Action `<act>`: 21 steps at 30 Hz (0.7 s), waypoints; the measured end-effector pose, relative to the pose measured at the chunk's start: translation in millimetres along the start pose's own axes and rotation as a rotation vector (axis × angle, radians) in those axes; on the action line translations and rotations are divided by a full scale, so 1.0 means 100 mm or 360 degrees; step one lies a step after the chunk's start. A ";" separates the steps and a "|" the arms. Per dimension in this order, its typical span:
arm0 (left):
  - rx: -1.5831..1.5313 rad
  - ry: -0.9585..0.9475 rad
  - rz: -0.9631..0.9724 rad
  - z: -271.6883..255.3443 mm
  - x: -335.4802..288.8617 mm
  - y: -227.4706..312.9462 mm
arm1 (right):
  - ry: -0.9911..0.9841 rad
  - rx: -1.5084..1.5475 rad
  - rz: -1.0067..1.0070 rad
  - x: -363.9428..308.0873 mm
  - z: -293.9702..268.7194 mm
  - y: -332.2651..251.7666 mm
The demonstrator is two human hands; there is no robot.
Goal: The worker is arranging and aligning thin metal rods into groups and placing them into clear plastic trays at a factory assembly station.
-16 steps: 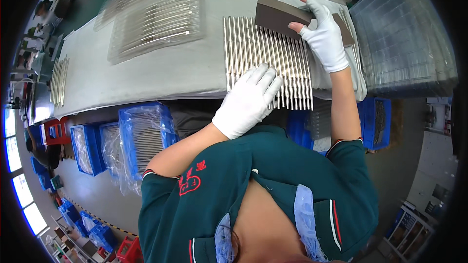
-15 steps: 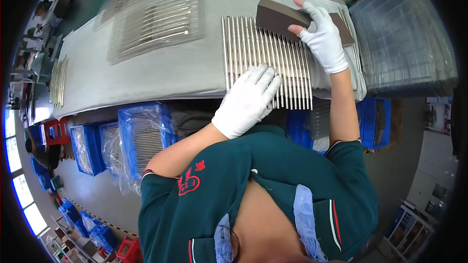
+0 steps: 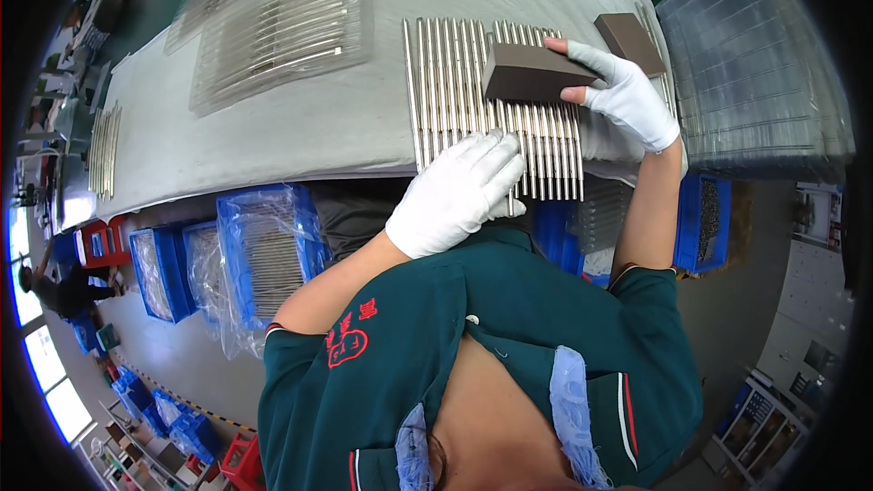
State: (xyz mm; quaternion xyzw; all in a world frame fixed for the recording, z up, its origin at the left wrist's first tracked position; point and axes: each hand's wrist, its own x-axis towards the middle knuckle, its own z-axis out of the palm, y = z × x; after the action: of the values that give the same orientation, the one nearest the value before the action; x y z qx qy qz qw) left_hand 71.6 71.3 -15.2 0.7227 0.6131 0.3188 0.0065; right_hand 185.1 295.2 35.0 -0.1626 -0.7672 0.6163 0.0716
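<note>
Here, the right hand [image 3: 632,100] grasps a dark brown block [image 3: 536,75] near its right end, bare index fingertip along the far side and bare thumb along the near side, parted by roughly the block's own thickness. The block sits across the right part of a row of metal rods [image 3: 446,82], which lie side by side on the cloth-covered table [image 3: 364,132], their near ends at its edge. The left hand [image 3: 459,191], in a white glove, lies palm down over the near part of the rods, its fingers extended and close together, clenching nothing; its thumb stands apart from them. Beyond the right wrist, a second brown block [image 3: 630,44] rests on the table.
</note>
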 end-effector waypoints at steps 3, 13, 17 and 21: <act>0.0007 0.0063 0.0025 0.02 0.01 0.00 | -0.0122 -0.0466 -0.0278 0.13 0.28 -0.08; 0.0000 0.0089 0.0018 -0.05 0.05 0.02 | 0.0008 -0.0346 -0.0329 0.10 0.26 0.03; -0.0002 0.0094 -0.0018 -0.01 -0.02 -0.02 | 0.0004 -0.0079 -0.0007 0.01 0.04 -0.06; -0.0028 0.0104 0.0006 -0.02 0.01 0.00 | 0.0037 0.0125 -0.0019 0.01 0.07 0.01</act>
State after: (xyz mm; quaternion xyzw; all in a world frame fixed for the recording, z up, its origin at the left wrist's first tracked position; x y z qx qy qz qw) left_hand 70.5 71.3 -13.8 0.7130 0.6089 0.3477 -0.0079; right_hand 182.3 289.8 32.0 -0.1622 -0.7425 0.6436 0.0904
